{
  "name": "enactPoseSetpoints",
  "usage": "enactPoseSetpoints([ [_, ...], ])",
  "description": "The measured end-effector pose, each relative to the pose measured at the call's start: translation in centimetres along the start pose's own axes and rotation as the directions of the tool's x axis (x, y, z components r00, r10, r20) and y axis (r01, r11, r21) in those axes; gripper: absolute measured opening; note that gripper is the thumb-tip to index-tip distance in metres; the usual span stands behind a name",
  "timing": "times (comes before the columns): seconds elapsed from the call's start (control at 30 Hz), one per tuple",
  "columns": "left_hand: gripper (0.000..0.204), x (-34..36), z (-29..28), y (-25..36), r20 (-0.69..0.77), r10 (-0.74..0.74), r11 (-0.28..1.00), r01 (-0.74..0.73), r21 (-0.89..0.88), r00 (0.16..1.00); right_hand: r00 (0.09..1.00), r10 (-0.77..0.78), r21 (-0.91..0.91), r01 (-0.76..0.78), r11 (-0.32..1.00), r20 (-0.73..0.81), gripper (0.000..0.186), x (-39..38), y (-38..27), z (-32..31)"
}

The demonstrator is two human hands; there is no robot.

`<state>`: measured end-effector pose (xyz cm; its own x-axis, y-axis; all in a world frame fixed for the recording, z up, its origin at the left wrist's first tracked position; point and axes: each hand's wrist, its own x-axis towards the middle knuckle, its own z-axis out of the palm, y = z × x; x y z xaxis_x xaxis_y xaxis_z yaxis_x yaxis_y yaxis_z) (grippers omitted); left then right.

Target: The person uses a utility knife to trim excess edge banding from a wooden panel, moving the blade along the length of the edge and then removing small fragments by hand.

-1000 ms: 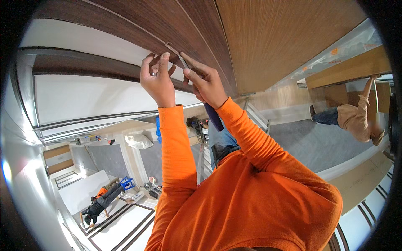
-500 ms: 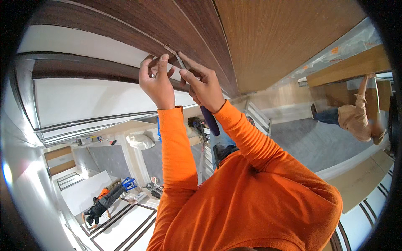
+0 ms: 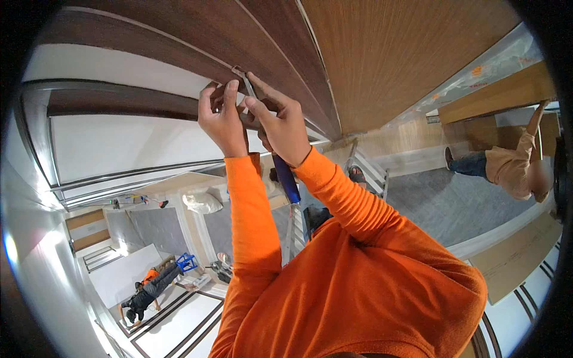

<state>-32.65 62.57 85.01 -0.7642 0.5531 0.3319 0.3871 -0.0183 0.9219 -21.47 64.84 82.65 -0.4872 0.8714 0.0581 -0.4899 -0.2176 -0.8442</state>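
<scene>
My right hand (image 3: 280,128) is closed round a thin pale metal strip (image 3: 250,89), with index finger stretched along it. The strip's hooked top lies against a groove in the dark wood panel (image 3: 274,53). A dark blue cylinder (image 3: 286,182) extends below my right hand; whether my fingers hold it is unclear. My left hand (image 3: 224,119) is beside the right, its fingers curled at the panel near the strip; what they grip is hidden.
A light-brown wood panel (image 3: 400,53) adjoins the dark one. An aluminium ladder (image 3: 373,182) stands below me. A co-worker (image 3: 504,167) reaches to a board at right; other workers (image 3: 146,295) are at lower left, near a blue stool (image 3: 186,261). A white sack (image 3: 203,203) lies below.
My right hand and the blue cylinder have shifted slightly left and downward, closer to my left hand. The strip's hooked end has moved a little down and left in the picture.
</scene>
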Motion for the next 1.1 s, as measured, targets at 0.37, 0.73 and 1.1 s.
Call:
enactPoseSetpoints([
  [0.37,0.038,-1.3,1.0,-0.7,-0.158,0.036,0.999,-0.032,0.030,0.987,0.964,0.200,0.217,-0.236,0.947,0.177,0.046,-2.8,-2.5,-4.7],
  [0.73,0.014,-2.7,3.5,3.9,0.572,-0.644,-0.481,0.313,-0.819,0.508,0.958,0.279,0.062,-0.282,0.957,0.061,0.040,-7.5,-0.7,-11.8],
  [1.1,0.006,-3.1,6.3,1.7,0.696,-0.228,-0.843,0.220,-0.491,0.681,0.965,0.263,0.010,-0.263,0.965,0.011,0.040,-10.9,-1.8,-14.5],
])
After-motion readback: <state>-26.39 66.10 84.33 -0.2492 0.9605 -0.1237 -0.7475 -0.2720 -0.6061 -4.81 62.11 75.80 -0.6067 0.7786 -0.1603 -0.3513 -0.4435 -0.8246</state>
